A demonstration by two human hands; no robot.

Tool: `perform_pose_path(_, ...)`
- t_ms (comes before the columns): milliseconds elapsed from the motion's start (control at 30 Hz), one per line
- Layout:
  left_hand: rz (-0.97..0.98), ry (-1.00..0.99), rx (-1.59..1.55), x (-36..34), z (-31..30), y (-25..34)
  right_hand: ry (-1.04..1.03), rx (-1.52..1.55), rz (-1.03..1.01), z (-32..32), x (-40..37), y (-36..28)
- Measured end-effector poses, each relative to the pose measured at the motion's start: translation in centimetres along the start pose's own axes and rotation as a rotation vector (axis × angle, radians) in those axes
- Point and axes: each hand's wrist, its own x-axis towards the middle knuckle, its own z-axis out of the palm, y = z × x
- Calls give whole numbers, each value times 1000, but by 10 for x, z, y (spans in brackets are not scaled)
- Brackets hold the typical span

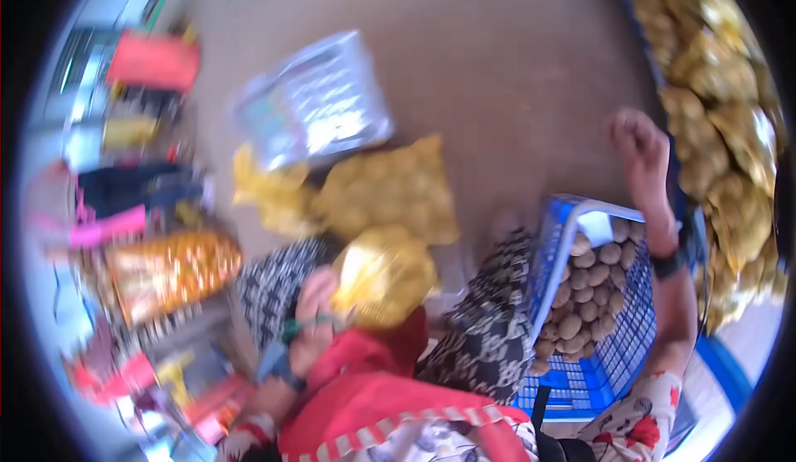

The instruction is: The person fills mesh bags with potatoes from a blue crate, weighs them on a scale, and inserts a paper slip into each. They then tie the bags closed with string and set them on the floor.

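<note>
My left hand (319, 292) is closed on a yellow mesh bag (387, 275) that bulges with round contents over my lap. To the right of my legs stands a tilted blue plastic basket (630, 379) holding many loose brown potatoes (589, 288). Beyond its far right corner, my right hand (643, 143) is raised with curled fingers, somewhat blurred; whether anything is inside them I cannot make out. In front of my legs a filled yellow mesh bag (390, 184) lies on the floor.
A clear plastic-wrapped pack (323, 101) lies on the floor ahead. Filled yellow mesh bags (730, 147) are stacked along the right. On the left are an orange patterned bag (174, 271), a red item (153, 60) and mixed goods, blurred. A crumpled yellow mesh bag (269, 193) touches the filled one.
</note>
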Motion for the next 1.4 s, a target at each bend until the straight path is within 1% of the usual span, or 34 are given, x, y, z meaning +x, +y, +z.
perform_pose_path(33,-71,43,15,-23,6,26,-88,179,-25,18,-17,-7)
perform_pose_path(67,-131,109,-19,-7,17,58,-160,342,-44,29,-29,-18)
perform_pose_path(100,-35,294,164,-14,-91,-15,-310,-4,-375,179,3,-79)
perform_pose_path(167,-14,357,97,-23,-85,-26,-476,-72,-551,220,-10,-129)
perform_pose_path(200,-31,388,14,-11,-72,-45,-572,-150,-586,241,-3,-129)
perform_pose_path(233,-54,468,-65,-17,-76,-43,-654,-200,-589,261,-9,-148)
perform_pose_path(333,-168,398,2,-34,-85,-30,-836,-417,-586,302,-29,-187)
perform_pose_path(367,-141,412,-26,-33,-84,-28,-826,-459,-588,317,-36,-192)
perform_pose_path(433,-36,368,-220,-34,-89,-23,-909,-622,-520,349,-56,-197)
perform_pose_path(467,-65,329,-295,-33,-90,-17,-891,-653,-507,360,-66,-194)
perform_pose_path(500,-32,322,-314,-31,-91,-12,-804,-542,-495,367,-75,-190)
perform_pose_path(567,355,493,-161,-34,-89,-6,-658,-397,-476,388,-97,-168)
perform_pose_path(600,430,464,-123,-41,-84,-20,-621,-457,-349,393,-113,-178)
perform_pose_path(633,418,368,-137,-51,-87,-23,-408,-294,-463,402,-133,-174)
perform_pose_path(667,438,261,-135,-57,-89,-26,-400,-293,-390,423,-144,-156)
perform_pose_path(700,485,220,-159,-62,-93,-26,-359,-362,-251,451,-149,-136)
perform_pose_path(733,580,342,-58,-68,-100,-24,-408,-342,-251,450,-155,-158)
perform_pose_path(767,643,384,129,-73,-108,-31,-100,-150,-296,475,-169,-144)
perform_pose_path(800,774,473,342,-78,-117,-34,-112,-120,-302,466,-170,-163)
perform_pose_path(867,252,212,-190,-101,-137,-21,-164,8,-308,454,-174,-203)
perform_pose_path(900,284,209,-167,-102,-143,-9,-195,100,-327,450,-171,-209)
perform_pose_path(967,182,248,-424,-104,-152,9,-210,55,-371,439,-168,-218)
perform_pose_path(1033,211,254,-430,-95,-157,20,-130,280,-48,424,-161,-230)
perform_pose_path(1067,250,285,-385,-90,-156,21,-100,246,32,425,-149,-211)
perform_pose_path(1100,298,319,-341,-85,-154,21,-73,257,1,407,-143,-215)
perform_pose_path(1133,223,352,-515,-88,-147,30,-43,311,-15,380,-144,-220)
perform_pose_path(1167,253,351,-508,-89,-145,38,-19,360,-26,356,-143,-223)
perform_pose_path(1200,229,299,-416,-94,-144,45,74,338,-148,341,-134,-213)
perform_pose_path(1233,202,250,-321,-98,-142,49,63,316,-158,303,-132,-226)
perform_pose_path(1267,223,251,-314,-100,-139,41,53,292,-172,253,-128,-243)
perform_pose_path(1300,241,278,-214,-98,-134,27,115,204,-232,213,-119,-246)
perform_pose_path(1333,256,308,-117,-94,-131,22,251,46,-341,170,-111,-249)
perform_pose_path(1367,269,317,-123,-93,-129,26,388,-63,-557,133,-81,-219)
perform_pose_path(1400,265,311,-110,-93,-128,31,446,-87,-452,80,-93,-248)
